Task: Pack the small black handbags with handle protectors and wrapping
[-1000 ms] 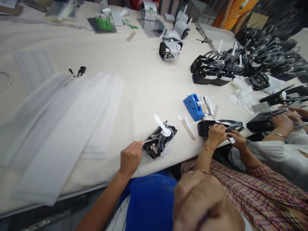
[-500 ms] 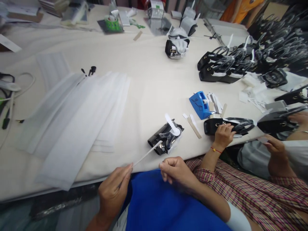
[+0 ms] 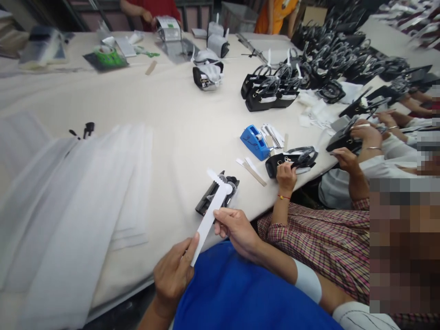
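Note:
My left hand (image 3: 174, 271) pinches the lower part of a flat white strip (image 3: 207, 222), thumb on top. At the strip's right edge, the fingertips of my right hand (image 3: 237, 229) are closed on it. The strip slants over a small black handbag (image 3: 205, 196) at the table's front edge and hides part of it. The bag lies on its side with clear wrapping around it. A white toothed tie (image 3: 215, 177) sticks up from the bag.
White foam sheets (image 3: 79, 215) lie at left. Rightward are loose strips (image 3: 252, 172), a blue tape dispenser (image 3: 255, 142) and a co-worker's hand (image 3: 286, 176) on another black handbag (image 3: 273, 165). Several black bags (image 3: 263, 101) stand farther back. Green tape (image 3: 109, 57) sits at the far side.
The strip has turned from edge-on to its broad face. My right hand has come from beside the strip to its edge. The view has shifted right.

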